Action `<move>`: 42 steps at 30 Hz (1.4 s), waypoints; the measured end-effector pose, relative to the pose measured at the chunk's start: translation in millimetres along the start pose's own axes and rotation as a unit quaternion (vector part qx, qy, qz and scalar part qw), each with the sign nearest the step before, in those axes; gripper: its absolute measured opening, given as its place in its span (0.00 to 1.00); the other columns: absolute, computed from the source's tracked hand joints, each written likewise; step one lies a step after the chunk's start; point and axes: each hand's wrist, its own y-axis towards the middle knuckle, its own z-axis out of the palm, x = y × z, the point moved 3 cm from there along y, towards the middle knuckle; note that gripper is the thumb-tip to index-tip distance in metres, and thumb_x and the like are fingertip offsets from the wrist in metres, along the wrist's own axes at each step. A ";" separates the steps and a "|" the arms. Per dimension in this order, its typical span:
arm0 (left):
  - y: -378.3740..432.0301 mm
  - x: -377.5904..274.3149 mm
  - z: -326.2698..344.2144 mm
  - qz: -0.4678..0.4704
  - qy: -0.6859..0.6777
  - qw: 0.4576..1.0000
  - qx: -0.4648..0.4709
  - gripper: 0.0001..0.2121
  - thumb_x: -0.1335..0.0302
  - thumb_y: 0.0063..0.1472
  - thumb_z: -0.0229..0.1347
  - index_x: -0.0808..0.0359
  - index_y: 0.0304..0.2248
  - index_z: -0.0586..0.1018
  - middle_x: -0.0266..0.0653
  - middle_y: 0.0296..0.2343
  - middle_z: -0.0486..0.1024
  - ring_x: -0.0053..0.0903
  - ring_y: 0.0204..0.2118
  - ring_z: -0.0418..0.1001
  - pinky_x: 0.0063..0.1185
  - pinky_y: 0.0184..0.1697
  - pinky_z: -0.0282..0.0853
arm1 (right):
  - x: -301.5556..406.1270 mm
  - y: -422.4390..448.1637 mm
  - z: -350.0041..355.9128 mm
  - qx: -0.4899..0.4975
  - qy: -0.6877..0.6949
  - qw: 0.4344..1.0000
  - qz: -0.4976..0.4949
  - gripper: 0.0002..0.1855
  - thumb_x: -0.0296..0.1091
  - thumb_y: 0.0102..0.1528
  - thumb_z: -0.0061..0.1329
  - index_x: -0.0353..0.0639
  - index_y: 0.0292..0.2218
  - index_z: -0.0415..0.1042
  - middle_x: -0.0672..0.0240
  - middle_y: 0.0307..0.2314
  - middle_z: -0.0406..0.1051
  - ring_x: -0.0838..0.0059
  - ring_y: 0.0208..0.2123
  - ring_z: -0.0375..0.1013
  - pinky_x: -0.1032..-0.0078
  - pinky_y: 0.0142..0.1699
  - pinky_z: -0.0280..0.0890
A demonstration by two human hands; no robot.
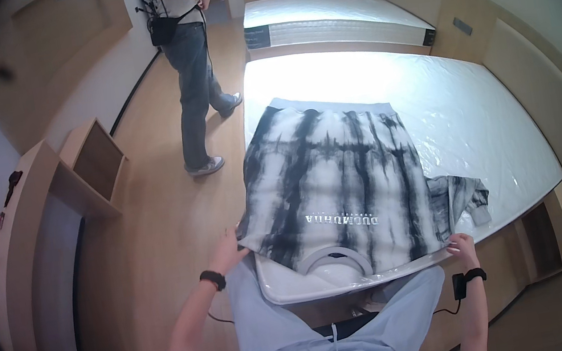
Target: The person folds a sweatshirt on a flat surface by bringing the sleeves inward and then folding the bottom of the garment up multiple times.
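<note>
A black-and-white tie-dye sweatshirt (pixel 335 167) is spread on the plastic-wrapped mattress (pixel 470 118), its grey collar (pixel 335 255) toward me and its grey hem (pixel 330 104) away. Lettering across it appears upside down from here. My left hand (pixel 230 252) pinches the garment at the left shoulder, beside the mattress corner; the left sleeve is mostly hidden. At the opposite shoulder, my right hand (pixel 462 249) grips the fabric near the mattress edge. The right sleeve (pixel 461 196) lies bent on the mattress, its grey cuff (pixel 481 215) showing.
Another person (pixel 192 68) stands on the wood floor at the mattress's far left. A second mattress (pixel 328 19) lies beyond. Along the left wall runs a wooden desk (pixel 28 215) holding a dark brush-like object (pixel 12 185). Padded headboards (pixel 538 74) line the right wall.
</note>
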 end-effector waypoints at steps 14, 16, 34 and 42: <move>-5.3 -84.5 -4.5 0.245 -0.014 0.966 0.086 0.24 0.87 0.41 0.48 0.63 0.42 0.71 0.39 0.42 0.69 0.32 0.46 0.66 0.24 0.45 0.65 | -17.7 83.1 -12.8 -0.105 0.025 0.993 -0.038 0.15 0.32 0.44 0.55 0.32 0.31 0.66 0.64 0.20 0.68 0.74 0.21 0.69 0.76 0.25 0.65; -17.3 -89.8 -2.5 0.222 0.069 0.960 0.154 0.27 0.83 0.44 0.51 0.59 0.48 0.66 0.38 0.50 0.61 0.31 0.51 0.60 0.27 0.49 0.60 | -21.8 79.3 -12.3 -0.126 -0.078 0.988 -0.029 0.21 0.34 0.44 0.55 0.34 0.35 0.61 0.61 0.23 0.67 0.74 0.25 0.69 0.76 0.29 0.65; -22.3 -153.3 49.6 0.278 0.105 0.894 0.336 0.43 0.75 0.37 0.54 0.55 0.56 0.51 0.39 0.57 0.43 0.35 0.59 0.42 0.40 0.58 0.36 | 90.5 153.4 -51.2 -0.309 -0.479 0.790 -0.225 0.13 0.29 0.38 0.47 0.36 0.29 0.73 0.49 0.27 0.70 0.53 0.31 0.71 0.64 0.37 0.66; -16.4 -145.5 55.9 0.294 0.136 0.872 0.367 0.43 0.68 0.43 0.56 0.55 0.57 0.46 0.38 0.57 0.41 0.35 0.60 0.39 0.41 0.58 0.34 | 29.4 185.4 -142.0 -0.147 0.283 0.948 0.011 0.13 0.32 0.50 0.43 0.38 0.38 0.67 0.61 0.33 0.69 0.65 0.36 0.69 0.68 0.41 0.65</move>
